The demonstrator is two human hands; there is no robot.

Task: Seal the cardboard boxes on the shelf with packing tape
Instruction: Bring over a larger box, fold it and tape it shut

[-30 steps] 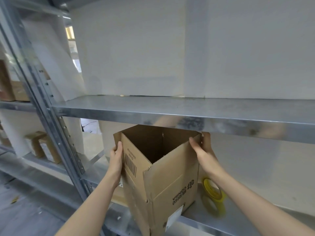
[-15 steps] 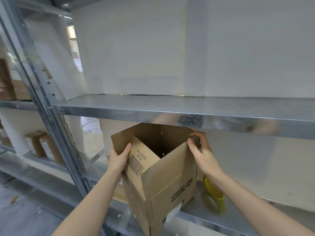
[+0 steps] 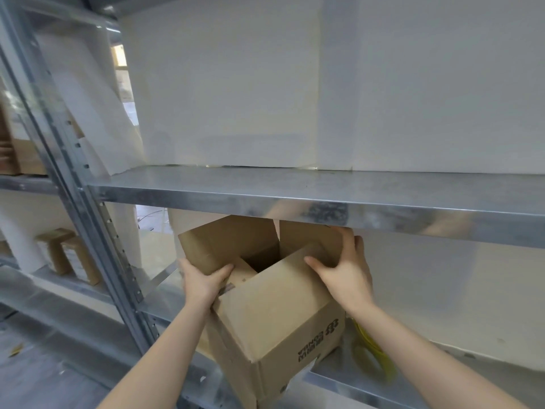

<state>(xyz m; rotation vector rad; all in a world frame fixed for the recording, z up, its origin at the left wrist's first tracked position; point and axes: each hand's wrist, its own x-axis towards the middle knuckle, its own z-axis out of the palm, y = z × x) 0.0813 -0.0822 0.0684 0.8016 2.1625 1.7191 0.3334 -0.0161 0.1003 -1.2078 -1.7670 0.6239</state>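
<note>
The light is soft and even, fairly bright, with no hard shadows. The strongest brightness comes through a narrow opening (image 3: 121,66) at eleven o'clock, which is slightly blown out. The front lip of the upper shelf (image 3: 295,203) carries a dull sheen, with smeared reflections toward three o'clock. Beneath it a faint shade lies on the wall. The inside of the cardboard box (image 3: 265,305) at six o'clock is the darkest patch. Wide-angle distortion leans the steel upright (image 3: 70,160) at nine o'clock and bows lines near the edges. The yellow tape roll (image 3: 373,346) at five o'clock is smeared, and the small boxes (image 3: 70,255) at eight o'clock look soft.
</note>
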